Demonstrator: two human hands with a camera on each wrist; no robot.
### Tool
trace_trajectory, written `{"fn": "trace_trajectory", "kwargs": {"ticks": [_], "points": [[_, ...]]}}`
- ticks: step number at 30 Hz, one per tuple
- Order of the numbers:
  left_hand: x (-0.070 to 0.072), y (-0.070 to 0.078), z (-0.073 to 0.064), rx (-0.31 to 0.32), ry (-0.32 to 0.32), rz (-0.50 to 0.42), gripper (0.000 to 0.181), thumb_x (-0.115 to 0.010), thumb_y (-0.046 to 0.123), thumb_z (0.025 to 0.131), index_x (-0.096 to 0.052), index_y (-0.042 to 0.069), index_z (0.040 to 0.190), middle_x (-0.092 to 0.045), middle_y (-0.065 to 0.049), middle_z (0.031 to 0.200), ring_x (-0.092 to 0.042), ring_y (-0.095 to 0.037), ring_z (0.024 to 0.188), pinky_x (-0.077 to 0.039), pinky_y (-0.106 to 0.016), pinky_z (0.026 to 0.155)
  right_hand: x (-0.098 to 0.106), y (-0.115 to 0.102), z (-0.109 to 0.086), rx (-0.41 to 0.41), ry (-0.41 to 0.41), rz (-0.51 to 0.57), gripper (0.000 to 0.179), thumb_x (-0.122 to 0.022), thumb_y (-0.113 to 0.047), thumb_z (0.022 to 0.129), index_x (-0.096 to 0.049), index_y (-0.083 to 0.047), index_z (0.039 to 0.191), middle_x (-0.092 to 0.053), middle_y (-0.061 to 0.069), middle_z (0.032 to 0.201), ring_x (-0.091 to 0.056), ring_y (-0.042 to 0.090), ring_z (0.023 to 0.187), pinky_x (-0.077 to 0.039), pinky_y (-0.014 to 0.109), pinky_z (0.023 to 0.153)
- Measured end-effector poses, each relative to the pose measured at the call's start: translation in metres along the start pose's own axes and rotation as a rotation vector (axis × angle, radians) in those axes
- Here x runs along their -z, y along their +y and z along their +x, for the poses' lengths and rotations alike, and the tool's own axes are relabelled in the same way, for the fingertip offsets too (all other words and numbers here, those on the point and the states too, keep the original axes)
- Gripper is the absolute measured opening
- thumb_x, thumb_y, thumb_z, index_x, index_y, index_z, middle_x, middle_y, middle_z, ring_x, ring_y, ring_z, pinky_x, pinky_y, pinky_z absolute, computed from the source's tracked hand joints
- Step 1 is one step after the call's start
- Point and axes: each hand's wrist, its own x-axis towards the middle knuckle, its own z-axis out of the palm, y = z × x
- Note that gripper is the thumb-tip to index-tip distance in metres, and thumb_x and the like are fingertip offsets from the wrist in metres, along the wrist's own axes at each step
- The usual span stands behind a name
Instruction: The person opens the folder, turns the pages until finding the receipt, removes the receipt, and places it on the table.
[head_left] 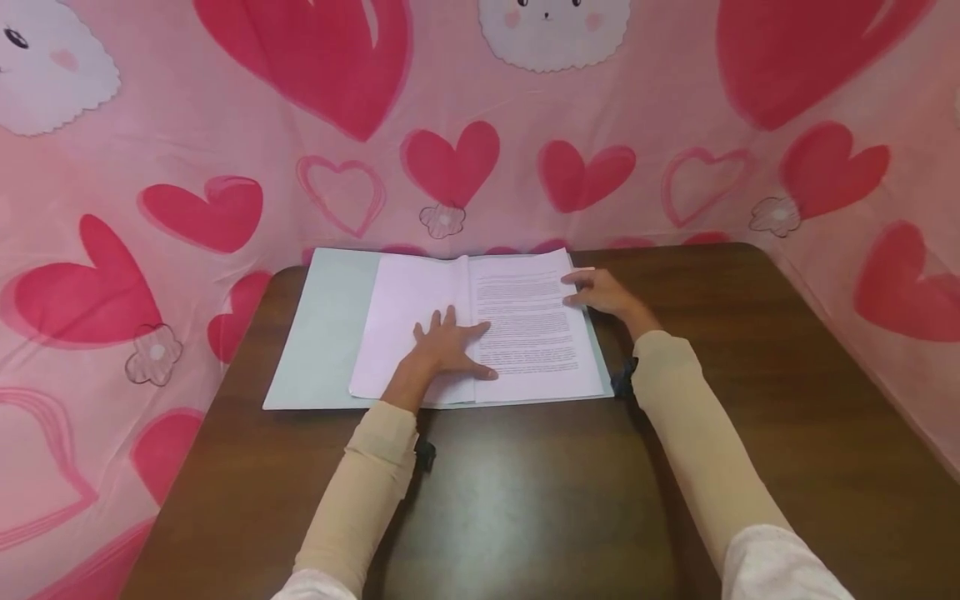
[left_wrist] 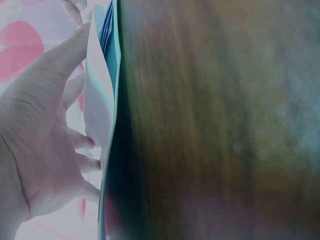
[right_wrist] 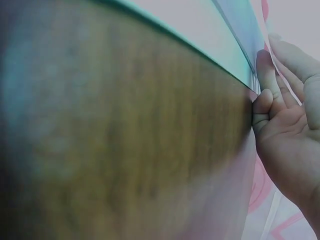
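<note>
A pale green file folder (head_left: 330, 317) lies spread on the table with a stack of white sheets in it. The left-side page (head_left: 397, 300) looks blank, and the right-hand printed sheet (head_left: 525, 333) carries dense lines of text. My left hand (head_left: 447, 346) rests with fingers spread across the fold between the two sides. At the upper right edge of the printed sheet, my right hand (head_left: 600, 293) pinches the paper between thumb and fingers; the right wrist view shows the sheet's edge passing between the thumb (right_wrist: 295, 57) and the curled fingers (right_wrist: 267, 75).
The dark brown wooden table (head_left: 517, 500) extends in front of the folder and to both sides. Behind it hangs a pink cloth (head_left: 517, 100) printed with red hearts, close along the table's back edge. Dark wrist straps (head_left: 425, 456) show on both forearms.
</note>
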Motion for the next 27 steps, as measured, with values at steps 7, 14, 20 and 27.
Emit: {"fn": "trace_trajectory", "kwargs": {"ticks": [7,14,20,27], "points": [[0.000,0.000,-0.002,-0.011,0.005,-0.011,0.101,-0.078,0.069,0.071,-0.032,0.042,0.157,-0.003,-0.020,0.173,-0.001,-0.048,0.159,-0.002,-0.074,0.123,-0.003,0.002,-0.006,0.005,0.001,0.029,0.057,-0.070,-0.020,0.096,-0.051,-0.008,0.149,-0.048,0.019,0.153,-0.051,0.038,0.130,-0.039,0.055,0.119],[0.000,-0.001,-0.002,-0.012,0.007,-0.011,0.102,-0.078,0.069,0.072,-0.032,0.042,0.158,-0.003,-0.020,0.173,-0.001,-0.048,0.159,-0.003,-0.074,0.123,-0.008,0.003,-0.014,0.049,-0.011,-0.001,0.056,-0.070,-0.019,0.097,-0.052,-0.003,0.147,-0.059,0.025,0.139,-0.062,0.034,0.109,-0.052,0.040,0.100],[-0.001,-0.001,-0.002,-0.010,0.005,-0.018,0.102,-0.078,0.069,0.071,-0.031,0.041,0.158,-0.003,-0.020,0.173,0.000,-0.047,0.159,-0.002,-0.074,0.123,-0.011,0.005,-0.020,0.040,-0.009,-0.022,0.056,-0.071,-0.021,0.096,-0.053,-0.005,0.147,-0.060,0.022,0.138,-0.061,0.031,0.107,-0.049,0.030,0.092],[0.000,0.000,-0.002,-0.015,0.005,-0.017,0.102,-0.078,0.068,0.071,-0.031,0.042,0.158,-0.003,-0.020,0.173,-0.001,-0.048,0.159,-0.001,-0.074,0.123,-0.013,0.006,-0.029,0.031,0.005,-0.009,0.056,-0.071,-0.021,0.096,-0.054,-0.007,0.147,-0.062,0.021,0.137,-0.062,0.030,0.104,-0.049,0.027,0.088]]}}
